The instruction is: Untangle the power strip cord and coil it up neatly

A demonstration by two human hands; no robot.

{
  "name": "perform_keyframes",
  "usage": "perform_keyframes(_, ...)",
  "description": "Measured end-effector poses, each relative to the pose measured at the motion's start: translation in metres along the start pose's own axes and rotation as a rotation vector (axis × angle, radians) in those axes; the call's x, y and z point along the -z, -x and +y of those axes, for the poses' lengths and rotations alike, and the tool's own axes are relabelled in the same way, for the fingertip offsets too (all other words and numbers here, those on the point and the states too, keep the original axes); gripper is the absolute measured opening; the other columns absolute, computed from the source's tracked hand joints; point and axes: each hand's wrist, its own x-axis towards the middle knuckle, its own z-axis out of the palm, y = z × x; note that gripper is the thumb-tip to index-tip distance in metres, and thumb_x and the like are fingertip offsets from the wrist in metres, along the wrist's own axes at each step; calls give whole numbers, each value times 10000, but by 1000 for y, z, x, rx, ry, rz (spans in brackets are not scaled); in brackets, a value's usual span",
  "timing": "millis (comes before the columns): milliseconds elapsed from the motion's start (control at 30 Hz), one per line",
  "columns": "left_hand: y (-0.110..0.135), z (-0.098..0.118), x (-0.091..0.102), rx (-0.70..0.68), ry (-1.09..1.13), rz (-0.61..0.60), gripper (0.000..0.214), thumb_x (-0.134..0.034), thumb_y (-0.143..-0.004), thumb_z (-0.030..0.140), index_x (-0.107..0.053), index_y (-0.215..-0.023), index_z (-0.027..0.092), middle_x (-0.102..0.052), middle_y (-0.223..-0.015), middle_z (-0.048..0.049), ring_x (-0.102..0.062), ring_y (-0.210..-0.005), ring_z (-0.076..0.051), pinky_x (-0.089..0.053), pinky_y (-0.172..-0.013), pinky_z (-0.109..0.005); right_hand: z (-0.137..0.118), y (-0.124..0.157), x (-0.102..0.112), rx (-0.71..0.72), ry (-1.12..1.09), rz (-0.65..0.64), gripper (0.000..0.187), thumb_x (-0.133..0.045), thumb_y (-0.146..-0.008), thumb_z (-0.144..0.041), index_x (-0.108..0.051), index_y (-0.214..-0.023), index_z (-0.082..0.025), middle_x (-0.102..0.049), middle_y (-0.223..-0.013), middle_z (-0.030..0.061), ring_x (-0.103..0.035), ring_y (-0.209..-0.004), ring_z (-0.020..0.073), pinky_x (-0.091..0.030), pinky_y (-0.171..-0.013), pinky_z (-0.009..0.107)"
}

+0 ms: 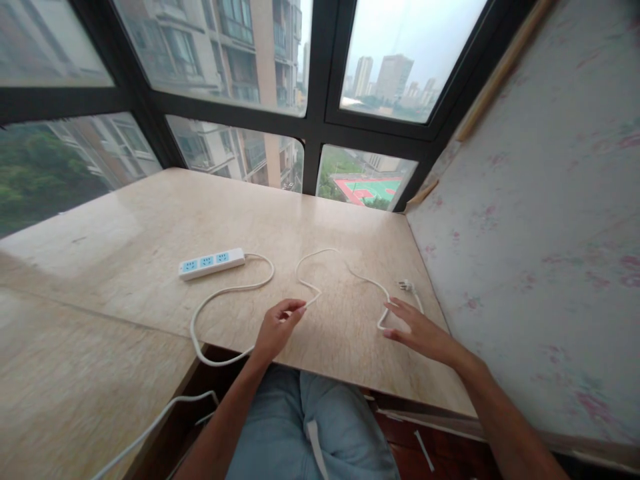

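At the lower left of the work surface (340,350), a white cable (155,420) runs out of view; whether it joins the other cord cannot be told. Right of it, the power strip (211,264) lies flat, sockets up. Its cord (231,289) loops over the front edge above a dark recess (233,377): slack could catch on that edge, and a sharp pull could drag the strip. The left hand (281,327) pinches the cord between thumb and fingers; a sharp bend just beyond could set into a kink if drawn tight. The right hand (410,330) is loosely spread around a bend of cord, not clenched. The plug (406,285) lies just beyond, near the wall (525,267); its pins could scrape the surface if the cord is jerked.
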Motion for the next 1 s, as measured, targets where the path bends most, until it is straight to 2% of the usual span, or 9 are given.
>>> perform_keyframes(167, 17, -3, -11, -156, -303, -286, 292, -551, -827, 321, -707, -1046, 206, -695, -1062, -87, -612, -1011, -223, -478, -904, -374, 25, 16, 6, -123, 83, 89, 832, -625, -718, -656, -502, -1374, -160, -365, -1488, 160, -318, -1389, 333, -264, -1140, 496)
perform_keyframes(267, 20, -5, -5, -234, -425, -363, 344, -544, -840, 288, -676, -1147, 204, -664, -1130, -100, -574, -1083, -226, -433, -993, -401, 37, 22, 8, -200, 103, 69, 899, -655, -671, -654, -488, -1380, -126, -342, -1494, 182, -313, -1391, 334, -274, -1140, 481)
perform_keyframes(433, 17, -16, 13, -261, -585, -236, 320, -568, -828, 225, -688, -1124, 204, -650, -1141, -120, -563, -1099, -249, -433, -992, -432, 48, 32, -2, -267, 93, -78, 858, -636, -690, -590, -482, -1387, -115, -345, -1489, 183, -322, -1388, 318, -272, -1145, 461)
perform_keyframes(533, 17, -18, 19, -287, -650, -240, 321, -621, -788, 207, -693, -1101, 215, -654, -1126, -118, -569, -1083, -263, -446, -963, -435, 52, 36, -14, -257, 91, -85, 822, -618, -694, -554, -492, -1381, -121, -361, -1481, 176, -323, -1386, 325, -258, -1146, 480)
perform_keyframes(667, 22, -18, 20, -338, -693, -288, 311, -665, -730, 170, -707, -1031, 236, -652, -1136, -106, -570, -1088, -281, -457, -935, -436, 50, 39, -23, -228, 47, 7, 780, -593, -706, -585, -521, -1353, -157, -420, -1449, 166, -374, -1358, 331, -287, -1129, 508)
perform_keyframes(800, 23, -24, 21, -314, -603, -182, 281, -608, -786, 240, -693, -1054, 222, -663, -1118, -105, -590, -1077, -263, -462, -959, -427, 38, 37, -15, -244, -22, 135, 750, -498, -777, -637, -514, -1345, -147, -455, -1428, 163, -419, -1333, 311, -314, -1124, 487)
perform_keyframes(900, 22, -26, 24, -252, -530, -80, 272, -534, -819, 289, -684, -1025, 192, -676, -1078, -106, -611, -1041, -252, -463, -963, -430, 35, 31, -8, -251, -9, 260, 690, -471, -809, -617, -521, -1321, -158, -486, -1403, 157, -442, -1315, 311, -319, -1118, 496)
perform_keyframes(1000, 22, -21, 24, -108, -447, -13, 306, -476, -842, 339, -661, -1014, 165, -681, -1072, -116, -631, -1015, -249, -469, -947, -432, 47, 22, -7, -243, 63, 351, 651, -468, -815, -574, -514, -1308, -150, -497, -1387, 165, -447, -1307, 312, -307, -1120, 497)
